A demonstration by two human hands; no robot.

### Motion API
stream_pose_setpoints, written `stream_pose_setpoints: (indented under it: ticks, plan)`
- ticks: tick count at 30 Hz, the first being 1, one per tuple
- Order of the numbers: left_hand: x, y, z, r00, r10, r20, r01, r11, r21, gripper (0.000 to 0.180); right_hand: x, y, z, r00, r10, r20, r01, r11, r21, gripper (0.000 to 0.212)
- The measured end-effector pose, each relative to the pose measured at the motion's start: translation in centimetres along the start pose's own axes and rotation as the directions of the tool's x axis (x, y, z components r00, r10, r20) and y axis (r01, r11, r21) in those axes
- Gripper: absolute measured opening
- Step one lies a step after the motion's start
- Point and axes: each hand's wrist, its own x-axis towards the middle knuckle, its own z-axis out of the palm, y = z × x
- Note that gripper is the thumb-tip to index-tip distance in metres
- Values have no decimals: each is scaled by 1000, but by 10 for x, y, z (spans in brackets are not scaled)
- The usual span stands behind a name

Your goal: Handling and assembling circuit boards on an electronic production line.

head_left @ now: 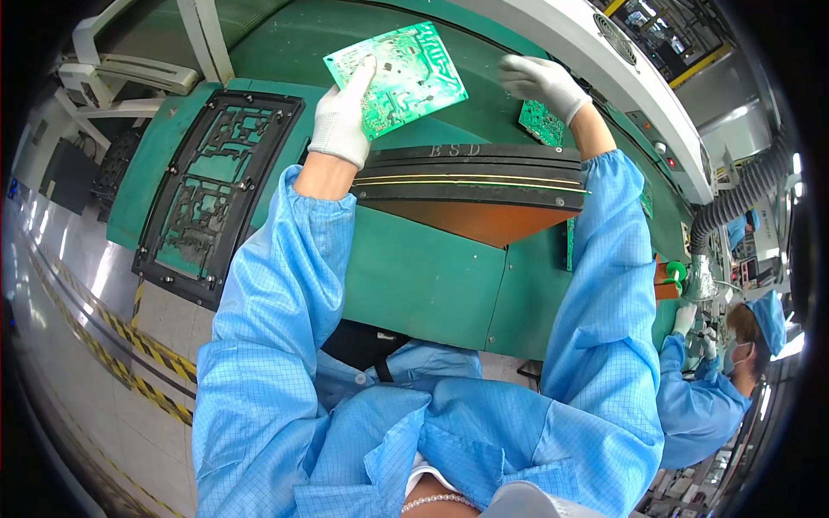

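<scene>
My left hand (343, 116), in a white glove, is closed on the near-left edge of a green circuit board (404, 76). The thumb lies on the board's face, and the board is raised and tilted above the green bench. My right hand (542, 84), gloved too, hovers to the right of that board, apart from it. Its fingers are loosely bent with nothing visible in them. Just below the right hand lies a second green circuit board (541, 123). A black slotted rack (466, 168) with an orange-brown side stands between my forearms.
A black frame fixture (231, 186) with cutouts lies on the bench's left side. White machine housing (596, 52) runs along the far right. A grey flexible duct (743, 190) hangs at right. A co-worker in blue (704, 414) sits beyond my right arm. Striped tape marks the floor at left.
</scene>
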Motion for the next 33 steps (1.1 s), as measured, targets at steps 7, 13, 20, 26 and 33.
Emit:
stream_pose_setpoints:
  ticks: [7,13,20,26,33]
  plan:
    - [-3,-11,5,997,12,71,-22,990,138,43,-22,-45,60,938,-85,337,160,966,-204,43]
    - [16,2,-5,983,74,-166,7,897,441,68,22,15,22,942,158,297,-283,850,445,20]
    - [1,2,1,981,-52,188,-101,689,718,43,8,23,63,940,309,143,-336,766,548,82]
    - [6,7,-5,983,-1,186,-127,730,672,39,-37,-20,37,979,83,186,-77,996,-42,66]
    - [10,15,-3,984,161,78,-175,778,603,33,-135,-75,2,984,-161,-72,158,986,-48,35]
